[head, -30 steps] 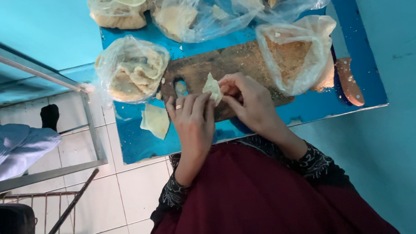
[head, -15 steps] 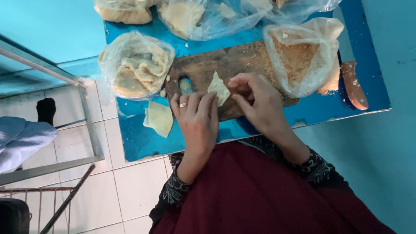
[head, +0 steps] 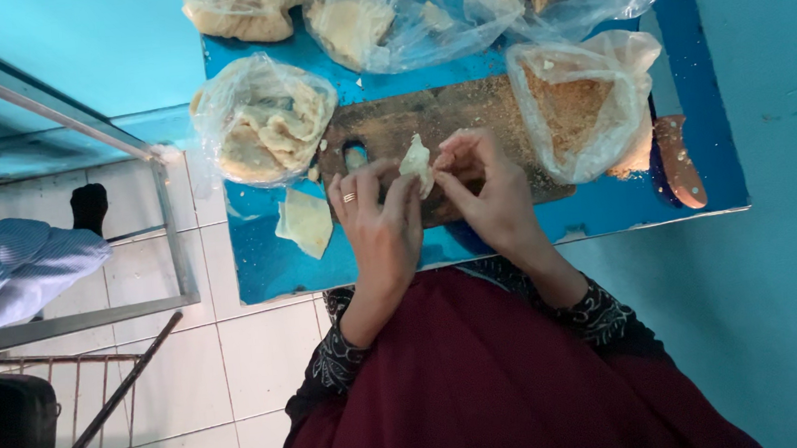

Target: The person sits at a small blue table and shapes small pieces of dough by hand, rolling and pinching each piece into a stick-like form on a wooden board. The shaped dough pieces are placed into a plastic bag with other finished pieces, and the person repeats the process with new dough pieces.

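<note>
Two hands pinch a small dough piece

The left hand (head: 381,224) and the right hand (head: 491,187) both hold one small pale dough piece (head: 415,162) between their fingertips. It sits just above the wooden board (head: 427,116), in the middle of the blue counter (head: 268,264).

The dough piece looks thin, soft and light. It would likely bend and tear if pulled hard, so a soft pinch at its edges seems best. It may be a bit sticky.

A flat dough sheet (head: 304,223) lies near the left hand, close to the front edge of the counter. A bag of dough sheets (head: 260,121) is to the left, and a bag of crumbs (head: 581,112) is just beside the right hand. A knife (head: 679,161) lies near the right edge. Free room is small; only the front strip is bare
</note>
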`<state>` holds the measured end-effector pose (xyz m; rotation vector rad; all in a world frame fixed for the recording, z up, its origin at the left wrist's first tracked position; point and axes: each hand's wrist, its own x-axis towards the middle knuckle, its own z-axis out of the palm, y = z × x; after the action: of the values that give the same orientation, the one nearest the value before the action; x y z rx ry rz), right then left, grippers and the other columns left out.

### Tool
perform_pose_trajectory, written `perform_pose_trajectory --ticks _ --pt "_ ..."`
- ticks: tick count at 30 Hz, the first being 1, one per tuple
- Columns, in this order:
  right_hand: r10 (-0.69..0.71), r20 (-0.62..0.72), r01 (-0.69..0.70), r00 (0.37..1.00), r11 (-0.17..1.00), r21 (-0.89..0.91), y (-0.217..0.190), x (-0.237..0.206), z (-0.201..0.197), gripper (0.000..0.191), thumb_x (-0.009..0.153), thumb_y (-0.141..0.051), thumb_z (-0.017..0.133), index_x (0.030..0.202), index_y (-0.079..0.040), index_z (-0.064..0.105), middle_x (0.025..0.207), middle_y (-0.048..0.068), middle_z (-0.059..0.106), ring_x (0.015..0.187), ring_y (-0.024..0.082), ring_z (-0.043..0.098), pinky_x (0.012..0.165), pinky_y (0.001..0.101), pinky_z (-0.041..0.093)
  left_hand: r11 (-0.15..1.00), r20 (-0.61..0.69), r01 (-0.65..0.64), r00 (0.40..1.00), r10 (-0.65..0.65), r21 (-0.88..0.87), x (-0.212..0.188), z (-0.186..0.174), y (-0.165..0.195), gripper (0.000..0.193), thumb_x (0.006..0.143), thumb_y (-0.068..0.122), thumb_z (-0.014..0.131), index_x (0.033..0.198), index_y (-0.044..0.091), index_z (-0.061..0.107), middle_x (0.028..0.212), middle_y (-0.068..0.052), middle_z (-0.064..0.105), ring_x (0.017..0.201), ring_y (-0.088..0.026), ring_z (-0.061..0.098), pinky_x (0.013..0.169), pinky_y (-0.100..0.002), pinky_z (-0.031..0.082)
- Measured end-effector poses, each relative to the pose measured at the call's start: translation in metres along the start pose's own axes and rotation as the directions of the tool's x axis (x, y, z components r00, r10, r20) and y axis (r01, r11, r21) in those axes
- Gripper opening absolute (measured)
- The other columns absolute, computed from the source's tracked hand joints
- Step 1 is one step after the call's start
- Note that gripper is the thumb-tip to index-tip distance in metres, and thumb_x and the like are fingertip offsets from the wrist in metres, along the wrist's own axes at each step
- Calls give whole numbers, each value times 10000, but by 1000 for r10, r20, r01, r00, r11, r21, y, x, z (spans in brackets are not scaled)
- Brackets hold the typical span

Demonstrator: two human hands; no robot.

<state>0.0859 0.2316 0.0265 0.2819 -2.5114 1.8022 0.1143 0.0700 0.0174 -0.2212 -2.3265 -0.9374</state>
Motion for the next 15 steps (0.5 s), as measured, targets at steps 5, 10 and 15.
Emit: perform_pose_trajectory --ticks 5,10,15 --pt "-2 58 -16 998 954 299 17 2 5 369 940 95 685 1227 -56 510 1145 44 638 1071 136 700 881 290 595 1000 -1 23 1000 -23 -4 -3 0 -1 114 908 88 748 1001 68 686 1273 -128 591 1187 -358 531 1141 -582 339" --pt "-155 -23 156 988 986 52 1 0 2 300 944 93 689 1182 -43 568 1168 67 619 1076 147 681 908 289 594 1000 8 15 1000 -15 18 -3 1 -1 126 925 106 736 1041 77 698 1302 -128 585 1211 -351 525 1152 -583 330" --pt "-163 12 158 986 930 -331 -30 -2 -6 309 927 -10 722 1215 -84 638 1029 40 735 930 175 715 788 308 562 999 31 1 1000 -2 39 -4 -2 -3 164 928 116 728 1089 88 718 1327 -134 567 1220 -353 519 1149 -582 326"
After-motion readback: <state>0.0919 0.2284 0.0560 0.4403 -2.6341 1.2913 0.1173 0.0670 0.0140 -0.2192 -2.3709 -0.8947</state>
